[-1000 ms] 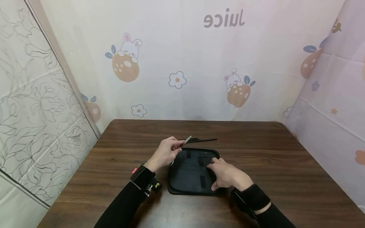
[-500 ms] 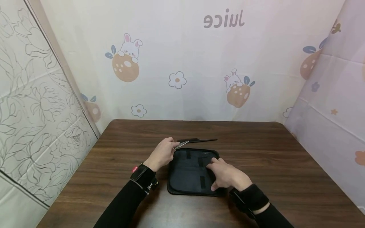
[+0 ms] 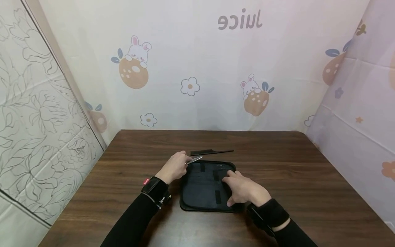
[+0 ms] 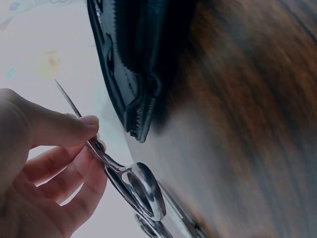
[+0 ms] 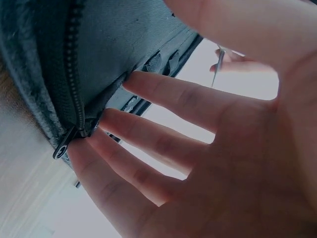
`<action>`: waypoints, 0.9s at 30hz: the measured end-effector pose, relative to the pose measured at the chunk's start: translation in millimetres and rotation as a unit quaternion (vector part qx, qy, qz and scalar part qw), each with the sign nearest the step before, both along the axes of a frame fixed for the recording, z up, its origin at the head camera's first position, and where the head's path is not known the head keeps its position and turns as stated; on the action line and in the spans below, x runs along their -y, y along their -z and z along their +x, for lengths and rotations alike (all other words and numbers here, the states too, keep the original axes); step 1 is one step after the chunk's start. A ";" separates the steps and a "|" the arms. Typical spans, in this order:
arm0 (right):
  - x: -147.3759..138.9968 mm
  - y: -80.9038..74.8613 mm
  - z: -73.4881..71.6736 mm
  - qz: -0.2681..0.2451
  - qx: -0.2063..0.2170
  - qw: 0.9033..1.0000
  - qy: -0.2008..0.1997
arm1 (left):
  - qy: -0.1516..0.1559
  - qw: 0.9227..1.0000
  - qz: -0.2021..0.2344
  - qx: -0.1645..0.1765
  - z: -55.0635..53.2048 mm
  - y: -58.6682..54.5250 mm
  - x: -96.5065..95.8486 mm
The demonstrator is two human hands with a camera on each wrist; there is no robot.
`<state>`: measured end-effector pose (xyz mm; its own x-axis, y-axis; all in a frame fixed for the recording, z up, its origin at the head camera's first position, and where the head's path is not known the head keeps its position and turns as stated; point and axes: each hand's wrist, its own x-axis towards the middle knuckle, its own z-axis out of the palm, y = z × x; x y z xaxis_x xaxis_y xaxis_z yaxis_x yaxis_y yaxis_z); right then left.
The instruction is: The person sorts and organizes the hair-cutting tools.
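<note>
My left hand [image 3: 175,168] pinches a pair of silver scissors [image 4: 114,166] near the pivot, between thumb and fingers. In the head view the blades point right, just over the far left corner of a black zip case [image 3: 202,192]. The finger rings hang below the hand in the left wrist view. The case lies flat on the table, its inside with dark straps facing up. My right hand [image 3: 247,188] rests on the case's right side. Its fingers, fairly straight in the right wrist view, touch the lining by the zip pull [image 5: 62,148].
A black comb [image 3: 213,152] with a long thin handle lies behind the case. The brown wooden table [image 3: 277,161] reaches back to a printed curtain [image 3: 216,61]; another patterned sheet [image 3: 40,120] hangs on the left.
My left hand has turned and drawn slightly left, so the scissors' blades lie flatter and lower than before. My right hand stays on the case. The head view has shifted slightly.
</note>
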<state>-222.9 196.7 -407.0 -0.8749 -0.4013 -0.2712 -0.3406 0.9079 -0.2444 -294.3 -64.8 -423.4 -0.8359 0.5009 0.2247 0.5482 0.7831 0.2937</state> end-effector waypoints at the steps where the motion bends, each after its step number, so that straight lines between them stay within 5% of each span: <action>1: 0.2 -0.1 -0.1 0.001 0.000 1.000 0.000 | 0.001 1.000 -0.004 0.002 -0.1 0.3 0.3; 8: 0.1 -0.3 -0.5 0.001 0.003 1.000 0.000 | 0.001 0.999 -0.026 0.033 -0.7 1.4 2.2; 27: -2.7 -0.2 -2.1 -0.003 0.011 1.000 0.003 | -0.005 0.998 -0.055 0.042 -2.0 4.0 2.4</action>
